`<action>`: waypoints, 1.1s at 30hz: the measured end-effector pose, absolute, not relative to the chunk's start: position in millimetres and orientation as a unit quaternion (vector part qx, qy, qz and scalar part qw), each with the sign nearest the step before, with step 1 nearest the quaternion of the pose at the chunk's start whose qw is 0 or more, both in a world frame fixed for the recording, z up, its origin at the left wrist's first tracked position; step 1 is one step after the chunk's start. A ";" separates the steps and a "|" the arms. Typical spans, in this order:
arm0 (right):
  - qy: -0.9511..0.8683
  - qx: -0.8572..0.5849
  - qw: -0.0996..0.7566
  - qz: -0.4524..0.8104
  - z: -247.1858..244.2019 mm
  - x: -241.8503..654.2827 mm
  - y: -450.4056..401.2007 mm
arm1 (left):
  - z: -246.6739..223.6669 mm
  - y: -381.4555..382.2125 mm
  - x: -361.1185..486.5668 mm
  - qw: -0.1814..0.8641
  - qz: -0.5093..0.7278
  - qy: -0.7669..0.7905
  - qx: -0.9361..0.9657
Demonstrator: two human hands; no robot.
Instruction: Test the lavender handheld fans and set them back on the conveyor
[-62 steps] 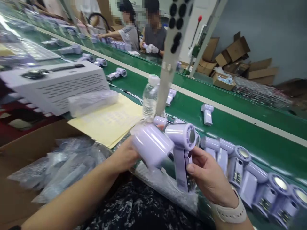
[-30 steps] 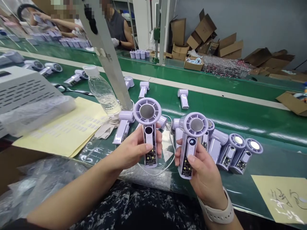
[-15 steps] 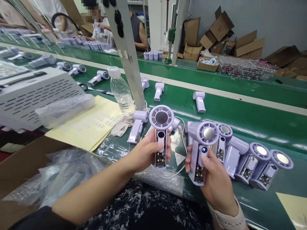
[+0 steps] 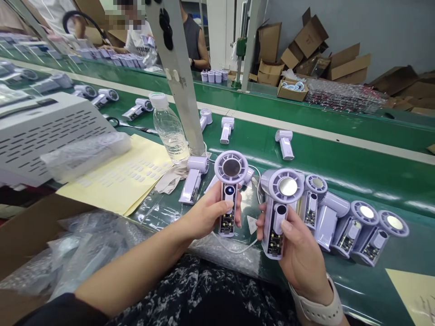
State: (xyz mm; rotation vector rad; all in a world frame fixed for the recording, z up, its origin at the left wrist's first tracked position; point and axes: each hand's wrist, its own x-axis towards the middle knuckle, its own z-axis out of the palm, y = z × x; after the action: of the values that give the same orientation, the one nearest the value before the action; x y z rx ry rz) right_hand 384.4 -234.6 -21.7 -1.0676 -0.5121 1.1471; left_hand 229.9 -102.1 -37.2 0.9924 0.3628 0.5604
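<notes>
My left hand [image 4: 212,210] is closed round the handle of a lilac handheld fan [image 4: 231,168]. Its round display is lit and its circuit board shows below. A second lilac fan [image 4: 286,186] stands upright in my right hand [image 4: 299,242], the thumb on its white button strip; its display is dark. Both fans face me with open handle fronts. Just right of my right hand, several similar fans stand in a row, among them one at the far end [image 4: 374,244]. Left of my left hand another fan [image 4: 193,179] leans on the green bench.
A water bottle [image 4: 171,131] stands by a metal post [image 4: 181,77]. Yellow sheets [image 4: 115,190] and a vented grey box [image 4: 57,136] lie left. More fans rest on the green conveyor [image 4: 251,136]. A person [image 4: 197,43] is across it; cardboard boxes [image 4: 311,36] are piled behind.
The display on the left-hand fan has lit up, while the one on the right-hand fan has gone dark. My right hand and its fan have shifted slightly left.
</notes>
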 end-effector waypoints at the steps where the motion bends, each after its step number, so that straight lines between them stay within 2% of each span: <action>1: -0.233 -0.476 0.676 0.512 -21.9 384.5 -234.7 | -37.0 -102.2 229.9 0.831 0.260 0.170 0.461; 10: -0.246 -0.468 0.667 0.525 -26.4 390.7 -241.7 | -27.9 -107.7 224.6 0.859 0.259 0.125 0.424; 33: -0.167 -0.477 0.695 0.512 -17.6 384.4 -239.5 | -27.4 -105.9 223.9 0.845 0.260 0.148 0.442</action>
State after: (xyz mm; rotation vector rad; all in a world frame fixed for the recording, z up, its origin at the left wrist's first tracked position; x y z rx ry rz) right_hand 384.4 -239.5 -17.6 -1.0651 -0.3721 1.1424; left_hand 223.9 -105.9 -27.4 0.9331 0.3121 0.5491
